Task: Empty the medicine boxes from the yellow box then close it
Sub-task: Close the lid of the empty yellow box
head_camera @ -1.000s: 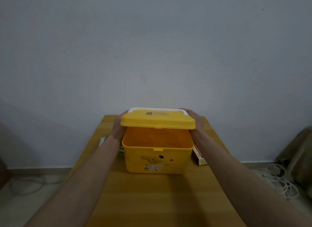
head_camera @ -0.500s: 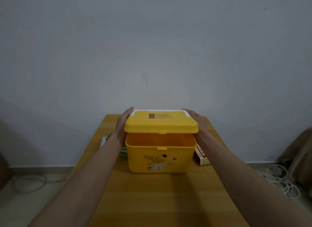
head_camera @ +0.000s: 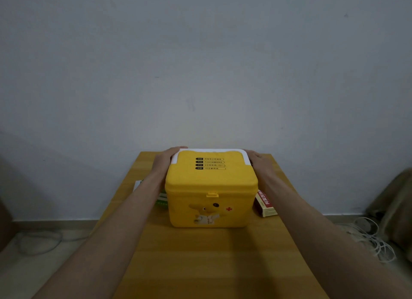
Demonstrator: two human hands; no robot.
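The yellow box (head_camera: 209,212) stands in the middle of the wooden table (head_camera: 211,261), its yellow lid (head_camera: 211,176) down flat on the rim with the front latch meeting the body. A white handle lies folded at the back of the lid. My left hand (head_camera: 166,159) rests against the lid's left rear side and my right hand (head_camera: 259,163) against its right rear side. A red and cream medicine box (head_camera: 265,204) lies on the table just right of the yellow box. A green and white medicine box (head_camera: 161,200) lies on the left, mostly hidden by my left forearm.
The table's far edge sits against a plain grey wall. White cables (head_camera: 370,240) lie tangled on the floor to the right, beside a brown cloth heap (head_camera: 394,207). Another cable (head_camera: 40,243) runs along the floor on the left.
The lid, half raised a second ago, has come down onto the yellow box between my two hands. Both hands stayed at its sides.
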